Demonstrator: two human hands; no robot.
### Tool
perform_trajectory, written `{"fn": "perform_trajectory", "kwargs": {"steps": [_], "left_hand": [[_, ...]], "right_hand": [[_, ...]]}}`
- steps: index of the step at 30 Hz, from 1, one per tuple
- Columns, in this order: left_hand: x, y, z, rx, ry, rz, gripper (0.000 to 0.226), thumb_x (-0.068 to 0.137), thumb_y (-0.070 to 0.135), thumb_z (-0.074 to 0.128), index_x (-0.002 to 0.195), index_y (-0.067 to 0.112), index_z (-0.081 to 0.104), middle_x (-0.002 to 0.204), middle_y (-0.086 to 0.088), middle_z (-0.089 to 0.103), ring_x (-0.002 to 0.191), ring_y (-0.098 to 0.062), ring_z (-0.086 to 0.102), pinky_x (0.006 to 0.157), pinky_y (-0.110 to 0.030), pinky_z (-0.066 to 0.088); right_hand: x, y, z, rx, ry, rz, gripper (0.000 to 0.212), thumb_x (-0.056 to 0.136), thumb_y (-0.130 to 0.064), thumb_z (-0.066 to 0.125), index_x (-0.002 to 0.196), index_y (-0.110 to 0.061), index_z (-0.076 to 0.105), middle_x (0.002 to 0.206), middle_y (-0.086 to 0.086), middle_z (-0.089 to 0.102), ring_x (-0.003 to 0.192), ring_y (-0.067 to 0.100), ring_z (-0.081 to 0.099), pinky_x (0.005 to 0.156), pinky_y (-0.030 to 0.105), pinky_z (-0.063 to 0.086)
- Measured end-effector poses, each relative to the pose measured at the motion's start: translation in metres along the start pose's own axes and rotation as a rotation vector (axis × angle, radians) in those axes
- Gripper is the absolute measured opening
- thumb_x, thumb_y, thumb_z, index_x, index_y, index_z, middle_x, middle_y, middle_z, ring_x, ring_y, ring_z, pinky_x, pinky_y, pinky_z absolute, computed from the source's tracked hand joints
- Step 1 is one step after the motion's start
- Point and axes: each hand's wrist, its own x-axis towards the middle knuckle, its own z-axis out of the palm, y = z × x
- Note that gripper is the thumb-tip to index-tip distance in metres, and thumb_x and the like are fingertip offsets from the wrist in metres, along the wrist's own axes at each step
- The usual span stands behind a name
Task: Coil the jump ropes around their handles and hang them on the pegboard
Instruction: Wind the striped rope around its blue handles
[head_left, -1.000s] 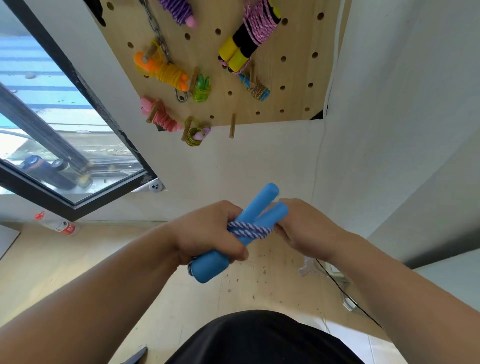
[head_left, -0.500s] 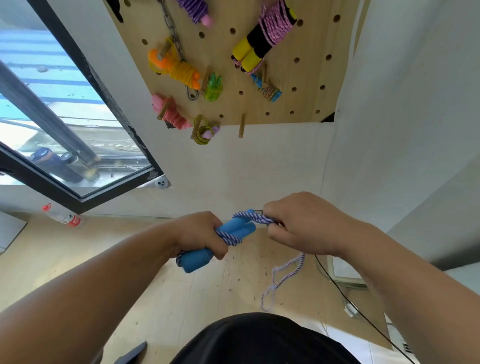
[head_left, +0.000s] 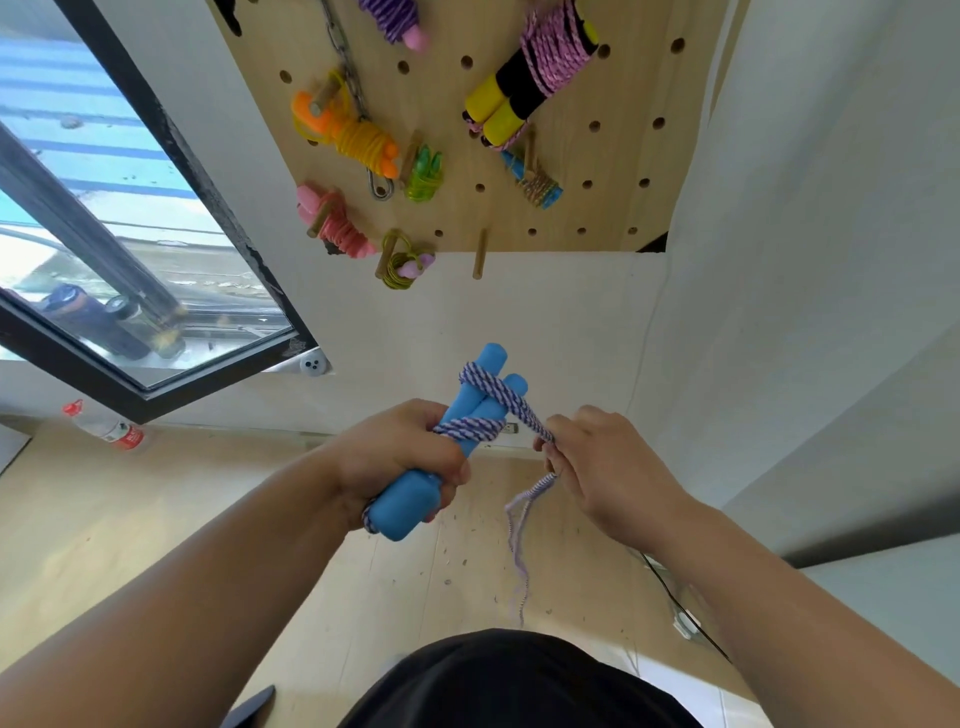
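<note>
White walls (head_left: 831, 208) & light wood floor (head_left: 104, 519), seen from above. Far left: black-framed window (head_left: 171, 130), w/ a plastic bottle (head_left: 106, 428) lying on the floor just below it. Top centre, pegboard (head_left: 613, 208) w/ coiled ropes already hung. L to R these are an orange bundle (head_left: 358, 135), pink bundle (head_left: 335, 223), green bundle (head_left: 423, 174), olive bundle (head_left: 402, 265), then a bare peg (head_left: 479, 254), a yellow/black-handled bundle (head_left: 524, 83) w/ pink cord & a small blue-handled bundle (head_left: 537, 182). Below, mid-frame, left hand (head_left: 400, 457) is wrapped tight round the pair of blue handles (head_left: 467, 431), held side by side & angled up to the right, well below the board. Purple/white rope (head_left: 493, 395) crosses the handles in a few turns near their upper ends & runs taut to the right hand (head_left: 608, 467), whose curled fingers pinch it. Loose tail hangs down from that hand. Far right, a black cable (head_left: 675, 597) on the floor.
</note>
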Motion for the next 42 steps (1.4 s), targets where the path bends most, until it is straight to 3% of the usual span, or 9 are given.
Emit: {"fn": "perform_trajectory", "kwargs": {"steps": [5, 8, 13, 16, 20, 27, 33, 37, 42], "left_hand": [[-0.003, 0.003, 0.016, 0.441, -0.232, -0.074, 0.020, 0.063, 0.011, 0.074, 0.075, 0.013, 0.058, 0.064, 0.003, 0.061, 0.057, -0.009, 0.060, 0.057, -0.024, 0.053], [0.005, -0.007, 0.030, 0.850, -0.303, -0.159, 0.018, 0.069, 0.016, 0.076, 0.074, 0.018, 0.059, 0.065, 0.006, 0.057, 0.059, -0.010, 0.056, 0.062, -0.030, 0.050], [0.028, -0.017, 0.014, 1.167, -0.171, -0.306, 0.023, 0.069, 0.028, 0.077, 0.079, 0.017, 0.060, 0.073, 0.001, 0.058, 0.063, -0.016, 0.053, 0.058, -0.028, 0.043], [0.039, -0.022, -0.002, 1.103, 0.010, -0.305, 0.025, 0.065, 0.026, 0.077, 0.073, 0.015, 0.055, 0.069, -0.001, 0.054, 0.060, -0.017, 0.050, 0.056, -0.027, 0.040], [0.047, -0.021, -0.014, 0.969, 0.202, -0.232, 0.023, 0.063, 0.020, 0.075, 0.065, 0.015, 0.054, 0.061, 0.001, 0.052, 0.054, -0.015, 0.047, 0.052, -0.024, 0.037], [0.042, -0.005, -0.025, 0.288, 0.410, -0.107, 0.024, 0.058, 0.013, 0.078, 0.072, 0.006, 0.059, 0.062, -0.007, 0.058, 0.053, -0.017, 0.056, 0.053, -0.028, 0.048], [0.020, 0.006, -0.015, 0.067, 0.166, -0.052, 0.032, 0.053, 0.013, 0.073, 0.076, 0.006, 0.052, 0.058, -0.007, 0.056, 0.048, -0.016, 0.054, 0.047, -0.027, 0.047], [0.011, 0.018, -0.002, 0.029, -0.062, -0.013, 0.022, 0.050, 0.018, 0.073, 0.067, 0.011, 0.060, 0.058, -0.009, 0.058, 0.047, -0.018, 0.055, 0.049, -0.026, 0.049], [0.005, 0.016, 0.025, 0.669, -0.245, -0.113, 0.024, 0.071, 0.005, 0.075, 0.066, 0.023, 0.059, 0.059, 0.009, 0.061, 0.054, -0.004, 0.059, 0.056, -0.022, 0.051]], "right_hand": [[0.020, 0.001, -0.009, -0.030, -0.214, -0.115, 0.015, 0.094, -0.017, 0.049, 0.088, -0.029, 0.044, 0.082, -0.003, 0.051, 0.081, 0.016, 0.043, 0.071, 0.033, 0.033], [0.043, -0.005, -0.021, -0.149, -0.406, -0.205, 0.005, 0.091, -0.028, 0.043, 0.087, -0.030, 0.045, 0.082, -0.004, 0.046, 0.085, 0.021, 0.047, 0.074, 0.036, 0.039], [0.063, -0.033, -0.039, -0.211, -0.453, -0.298, 0.033, 0.097, -0.032, 0.043, 0.066, -0.024, 0.036, 0.069, -0.003, 0.042, 0.075, 0.023, 0.049, 0.066, 0.036, 0.040], [0.061, -0.043, -0.041, -0.094, -0.439, -0.208, 0.033, 0.096, -0.030, 0.047, 0.065, -0.018, 0.042, 0.065, -0.001, 0.047, 0.058, 0.017, 0.040, 0.054, 0.033, 0.029], [0.044, -0.043, -0.032, -0.014, -0.364, -0.127, 0.027, 0.094, -0.031, 0.047, 0.070, -0.021, 0.040, 0.066, 0.000, 0.050, 0.058, 0.020, 0.043, 0.056, 0.036, 0.034], [0.017, -0.017, -0.019, 0.114, -0.168, -0.020, 0.025, 0.108, -0.036, 0.028, 0.092, -0.021, 0.040, 0.073, 0.001, 0.055, 0.066, 0.026, 0.051, 0.063, 0.041, 0.040], [0.001, 0.007, 0.001, -0.039, -0.062, 0.039, 0.031, 0.107, -0.036, 0.023, 0.112, -0.020, 0.049, 0.084, -0.001, 0.061, 0.071, 0.024, 0.057, 0.065, 0.041, 0.049], [0.003, 0.007, 0.015, 0.031, -0.039, 0.034, 0.032, 0.102, -0.042, 0.017, 0.096, -0.023, 0.044, 0.086, -0.002, 0.065, 0.073, 0.023, 0.059, 0.064, 0.039, 0.049], [0.025, 0.010, -0.002, 0.013, -0.424, -0.009, 0.014, 0.099, -0.022, 0.047, 0.088, -0.030, 0.044, 0.081, -0.007, 0.053, 0.076, 0.017, 0.054, 0.069, 0.036, 0.047]]}}
